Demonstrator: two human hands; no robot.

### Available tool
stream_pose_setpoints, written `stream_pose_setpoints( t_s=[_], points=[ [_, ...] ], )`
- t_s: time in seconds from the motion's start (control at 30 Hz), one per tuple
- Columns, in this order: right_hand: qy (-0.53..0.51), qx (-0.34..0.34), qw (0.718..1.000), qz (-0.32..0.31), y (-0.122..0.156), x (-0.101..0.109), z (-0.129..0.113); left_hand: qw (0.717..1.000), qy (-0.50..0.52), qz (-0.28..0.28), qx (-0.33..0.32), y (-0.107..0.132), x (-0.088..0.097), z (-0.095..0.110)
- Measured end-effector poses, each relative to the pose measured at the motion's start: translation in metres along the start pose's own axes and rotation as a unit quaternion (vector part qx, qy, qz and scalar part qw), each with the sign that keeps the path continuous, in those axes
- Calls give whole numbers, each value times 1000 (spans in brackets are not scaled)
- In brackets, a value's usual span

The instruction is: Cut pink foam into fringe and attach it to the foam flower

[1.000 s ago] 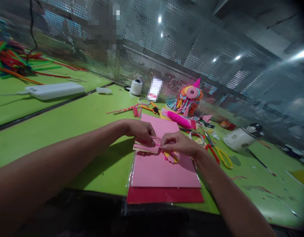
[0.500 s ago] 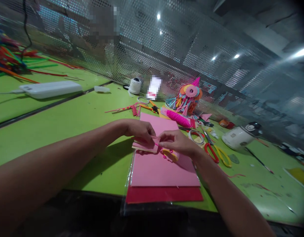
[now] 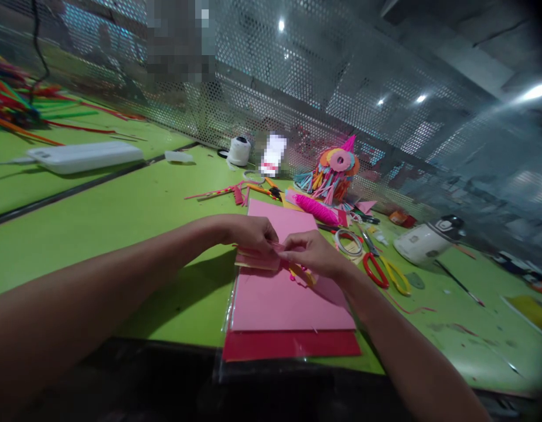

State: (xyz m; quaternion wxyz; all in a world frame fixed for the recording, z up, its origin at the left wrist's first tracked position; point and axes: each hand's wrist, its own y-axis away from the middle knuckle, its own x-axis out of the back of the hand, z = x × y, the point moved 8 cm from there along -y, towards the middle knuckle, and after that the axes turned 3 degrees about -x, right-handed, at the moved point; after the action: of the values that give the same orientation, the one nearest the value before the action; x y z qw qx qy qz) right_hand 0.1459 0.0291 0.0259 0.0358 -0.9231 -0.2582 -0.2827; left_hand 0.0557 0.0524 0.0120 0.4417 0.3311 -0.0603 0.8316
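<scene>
Between my two hands is a small layered pink paper piece (image 3: 255,259) with a cream lower edge. My left hand (image 3: 254,233) is closed on it, fingers pinching near its right end. My right hand (image 3: 312,252) pinches the same end from the other side, its thumb and forefinger pressed together. Just below the right hand a yellow strip with pink bits (image 3: 303,274) sticks out, partly hidden by the fingers. Underneath lies a stack of pink paper (image 3: 288,305), over a dark red sheet (image 3: 292,346) in a clear sleeve.
Scissors with red and yellow handles (image 3: 387,274) and a tape roll (image 3: 348,242) lie to the right. Beyond are a pink yarn bundle (image 3: 317,209), a tasselled paper ornament (image 3: 338,167), a white thread spool (image 3: 239,151) and a white glue gun-like device (image 3: 424,241). A white power strip-like box (image 3: 86,157) sits left.
The pink paper piece has shifted slightly in my fingers, and my left hand has turned a little over it. Both hands keep their pinch. The whole view has moved slightly.
</scene>
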Motion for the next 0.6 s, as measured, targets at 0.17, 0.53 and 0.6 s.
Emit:
stream_pose_setpoints(
  t_s=[0.17,0.53,0.6],
  points=[
    [-1,16,1000,6,-2,0,1,1000,-13,26,6,0,2,-2],
    [86,124,986,76,3,5,-18,1000,5,29,12,0,3,-9],
    [92,148,981,84,5,5,-20,1000,11,23,9,1,3,-8]
  ],
)
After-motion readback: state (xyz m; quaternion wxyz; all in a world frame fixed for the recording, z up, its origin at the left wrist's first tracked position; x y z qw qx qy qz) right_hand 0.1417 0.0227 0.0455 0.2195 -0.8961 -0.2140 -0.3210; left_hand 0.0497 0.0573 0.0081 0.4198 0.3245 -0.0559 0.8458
